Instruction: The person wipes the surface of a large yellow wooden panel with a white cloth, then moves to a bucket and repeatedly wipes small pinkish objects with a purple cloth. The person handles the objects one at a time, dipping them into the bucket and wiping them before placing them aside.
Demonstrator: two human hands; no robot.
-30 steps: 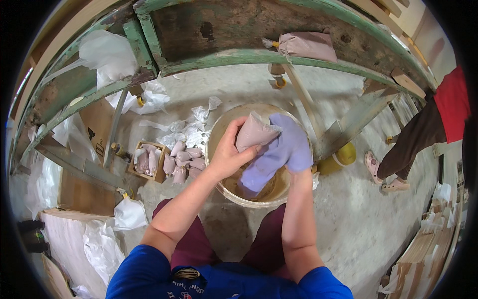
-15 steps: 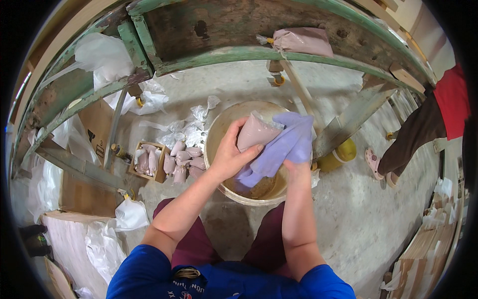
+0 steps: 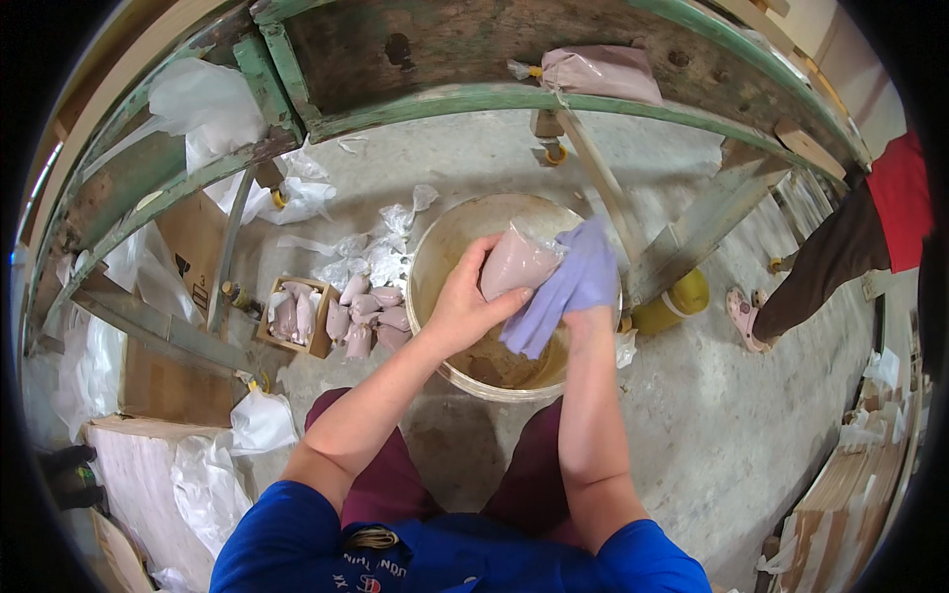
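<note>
from afar i see the green-edged wooden table (image 3: 445,59) spanning the top of the frame and, at center below it, a round bucket (image 3: 484,210), with a small wooden box (image 3: 320,326) to its left. over the bucket's opening, the purple cloth (image 3: 585,262) drapes my right hand (image 3: 590,295), hiding the fingers so i can't tell their grip, and just left of that, mid-frame, my left hand (image 3: 473,304) is clamped around a pink packet (image 3: 516,265); other pink packets (image 3: 363,302) lie in and by the box.

Plump pinkish bag (image 3: 518,263), tilted, draped purple cloth (image 3: 583,272), apparently touching
</note>
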